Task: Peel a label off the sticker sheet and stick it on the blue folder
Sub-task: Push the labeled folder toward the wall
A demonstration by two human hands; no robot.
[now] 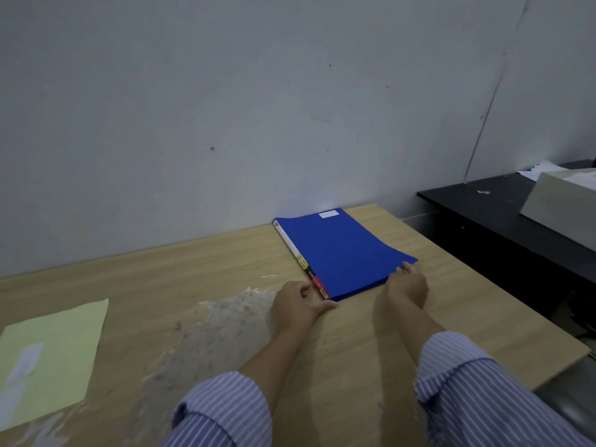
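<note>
The blue folder (pixel 345 253) lies flat at the far right of the wooden table (pixel 200 259), close to the wall. A white label (pixel 328 214) is stuck on its far end, and its spine carries white, yellow, black and red sections. My left hand (pixel 295 304) rests at the folder's near left corner by the spine, fingers against its edge. My right hand (pixel 408 282) grips the folder's near right edge. The yellow sticker sheet (pixel 54 356) lies at the left near edge of the table, with pale white labels on it.
A rough, scuffed pale patch (pixel 213 333) covers the table's middle. A black desk (pixel 503 214) stands to the right with a white box (pixel 561 201) and papers on it. The grey wall runs right behind the table.
</note>
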